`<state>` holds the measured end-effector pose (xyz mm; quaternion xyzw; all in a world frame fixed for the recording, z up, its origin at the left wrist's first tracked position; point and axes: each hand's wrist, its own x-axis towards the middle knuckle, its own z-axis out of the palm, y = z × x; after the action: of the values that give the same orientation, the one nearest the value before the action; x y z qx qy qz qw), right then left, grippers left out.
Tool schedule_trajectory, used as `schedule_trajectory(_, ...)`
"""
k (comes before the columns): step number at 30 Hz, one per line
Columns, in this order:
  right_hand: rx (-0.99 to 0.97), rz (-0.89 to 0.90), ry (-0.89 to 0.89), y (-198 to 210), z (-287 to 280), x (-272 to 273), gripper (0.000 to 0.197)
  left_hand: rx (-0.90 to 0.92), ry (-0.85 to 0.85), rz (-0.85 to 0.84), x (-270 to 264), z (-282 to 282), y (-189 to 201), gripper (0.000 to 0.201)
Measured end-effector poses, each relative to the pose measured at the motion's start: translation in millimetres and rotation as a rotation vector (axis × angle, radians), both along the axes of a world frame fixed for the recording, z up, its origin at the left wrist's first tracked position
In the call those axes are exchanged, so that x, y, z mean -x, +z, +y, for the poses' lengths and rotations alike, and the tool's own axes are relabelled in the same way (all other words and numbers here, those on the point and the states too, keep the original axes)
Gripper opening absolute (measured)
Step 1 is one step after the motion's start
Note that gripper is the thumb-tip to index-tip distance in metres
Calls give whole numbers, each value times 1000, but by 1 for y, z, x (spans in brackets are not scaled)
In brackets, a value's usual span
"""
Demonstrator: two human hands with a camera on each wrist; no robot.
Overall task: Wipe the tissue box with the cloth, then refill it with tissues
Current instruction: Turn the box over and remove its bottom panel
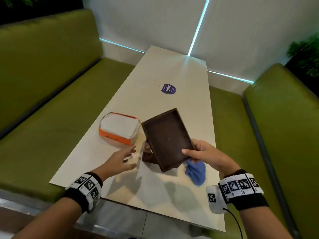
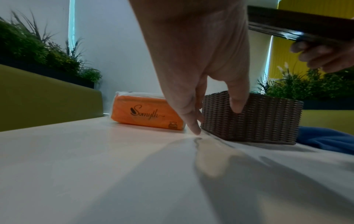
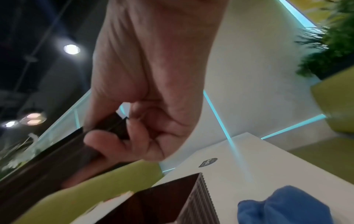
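My right hand [image 1: 198,152] pinches the near corner of the dark brown lid [image 1: 166,138] of the tissue box, tilted above the table; the same hand [image 3: 122,136] and lid [image 3: 47,163] fill the right wrist view. Under the lid stands the brown woven tissue box [image 2: 252,118], its open top [image 3: 153,203] visible from above. My left hand [image 1: 126,156] hovers open beside the box's left side, fingers [image 2: 193,121] straight, near the tabletop. The orange pack of tissues [image 1: 119,130] lies left of the box. A blue cloth [image 1: 196,171] lies crumpled right of the box.
The white table [image 1: 172,75] runs away from me between two green benches [image 1: 51,83]. A purple sticker [image 1: 168,89] sits on the far half of the table. Plants [image 2: 38,48] stand behind the bench backs.
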<state>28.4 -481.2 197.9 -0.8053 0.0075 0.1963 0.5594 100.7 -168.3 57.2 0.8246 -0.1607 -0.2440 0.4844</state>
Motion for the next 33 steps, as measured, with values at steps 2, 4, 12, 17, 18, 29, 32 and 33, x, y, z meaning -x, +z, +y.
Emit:
schedule_trajectory(2, 160, 47, 208, -3, 4, 6, 6, -5, 78, -60, 4, 8, 1, 61)
schedule_trajectory(4, 314, 87, 371, -19, 9, 10, 16, -39, 126, -112, 8, 14, 3, 51)
schedule_trajectory(12, 599, 153, 373, -97, 19, 26, 34, -64, 150, -98, 37, 40, 1, 24)
schedule_trajectory(17, 728, -9, 168, -120, 24, 31, 26, -84, 161, -77, 48, 53, -1, 22)
schedule_trajectory(18, 758, -61, 132, -123, 26, 32, 24, -85, 163, -74, 50, 54, -1, 22)
schedule_trajectory(29, 776, -232, -18, -140, 35, 36, 18, -61, 185, -69, 44, 59, 4, 22)
schedule_trajectory(32, 774, -258, 18, -141, 36, 38, 23, -39, 206, -76, 37, 60, 9, 23)
schedule_trajectory(33, 773, -261, 25, -140, 36, 38, 24, -33, 212, -78, 35, 61, 11, 23)
